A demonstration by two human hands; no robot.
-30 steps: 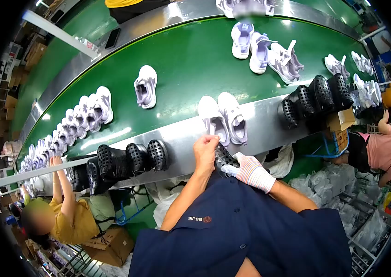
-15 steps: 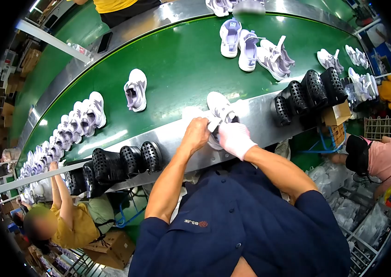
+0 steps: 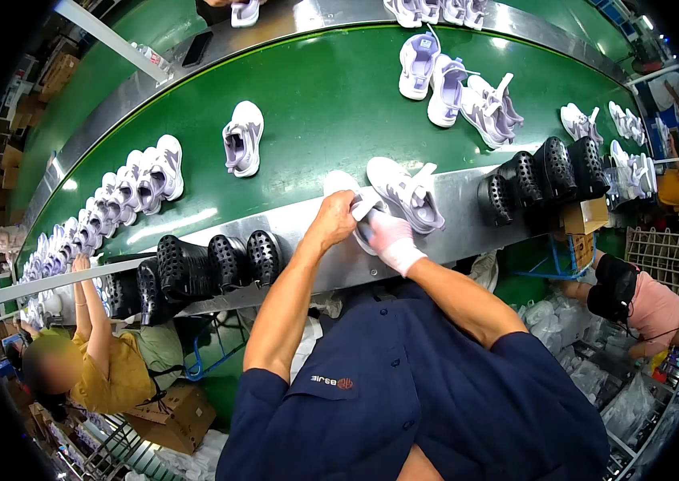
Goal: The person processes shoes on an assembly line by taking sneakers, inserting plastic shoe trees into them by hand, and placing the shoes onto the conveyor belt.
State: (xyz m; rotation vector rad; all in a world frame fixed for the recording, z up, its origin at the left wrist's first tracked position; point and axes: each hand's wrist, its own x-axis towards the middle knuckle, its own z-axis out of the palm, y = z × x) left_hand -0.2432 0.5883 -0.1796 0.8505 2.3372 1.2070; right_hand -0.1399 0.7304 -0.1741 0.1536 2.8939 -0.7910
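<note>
The upper of the left white shoe, set at the metal rim of the bench, is gripped by the bare left hand; the gloved right hand is held at its opening, though its grip cannot be told; the right white shoe, partly covered half a second ago, is now left uncovered, strap raised; attention is thus judged to be centred on the left one.

White-and-lilac shoe, green work surface, navy shirt
</note>
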